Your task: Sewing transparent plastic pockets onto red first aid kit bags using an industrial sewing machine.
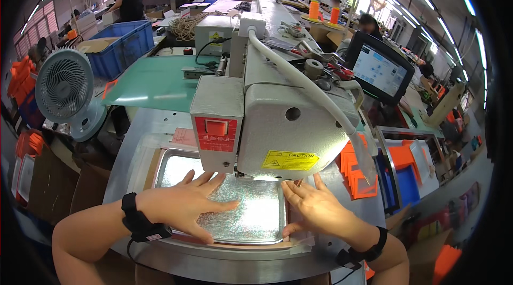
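My left hand (195, 205) lies with its fingers spread on a shiny silver panel (246, 215) with a rounded, raised rim. My right hand (315, 205) rests along the right edge of that panel, fingers stretched forward and thumb apart, holding nothing I can see. Over the far part of the panel stands the pale grey head (288, 125) of what looks like an industrial sewing machine, hiding some of it. A box with a red switch (216, 127) is on the head's left side. The panel sits on a rounded metal table (139, 151).
Orange pieces (355, 173) lie right of the machine, below a touch screen (378, 66). To the left are a fan (64, 84), a blue crate (120, 44) and a green sheet (155, 84). A thick grey cable (299, 74) crosses the machine head. Other people are farther back.
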Demonstrator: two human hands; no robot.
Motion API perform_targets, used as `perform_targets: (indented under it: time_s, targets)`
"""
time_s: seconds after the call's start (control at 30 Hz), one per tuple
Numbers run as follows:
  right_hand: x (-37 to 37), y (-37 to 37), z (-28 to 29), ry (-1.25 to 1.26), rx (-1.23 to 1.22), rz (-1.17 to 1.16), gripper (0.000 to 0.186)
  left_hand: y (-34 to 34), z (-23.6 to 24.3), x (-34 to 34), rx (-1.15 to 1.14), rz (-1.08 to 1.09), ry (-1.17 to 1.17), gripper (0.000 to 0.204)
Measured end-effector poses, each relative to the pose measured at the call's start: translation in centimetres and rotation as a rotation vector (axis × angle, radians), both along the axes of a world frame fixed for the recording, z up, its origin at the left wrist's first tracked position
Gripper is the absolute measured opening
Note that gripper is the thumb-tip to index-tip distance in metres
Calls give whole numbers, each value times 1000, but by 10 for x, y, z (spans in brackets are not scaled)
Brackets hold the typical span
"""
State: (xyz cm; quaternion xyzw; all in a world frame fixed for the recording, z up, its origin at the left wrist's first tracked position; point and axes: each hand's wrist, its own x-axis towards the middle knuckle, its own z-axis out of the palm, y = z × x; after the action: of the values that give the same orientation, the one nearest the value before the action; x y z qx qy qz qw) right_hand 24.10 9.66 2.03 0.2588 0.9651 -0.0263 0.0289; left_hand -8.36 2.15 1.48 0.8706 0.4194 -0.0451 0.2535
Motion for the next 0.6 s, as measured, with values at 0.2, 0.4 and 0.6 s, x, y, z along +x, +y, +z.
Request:
perform_targets:
  time_s: [0.2,0.4,0.6]
  targets:
    - [-10,18,3,-45,-73,-7,93,17,-8,-11,-7,17,-96,97]
    - [-13,37,-4,-32,4,12,88,37,11,-11,-78,25,-10,100]
    - [-21,54,5,268,-133,52,76,53,-5,-22,-107,77,-175,91]
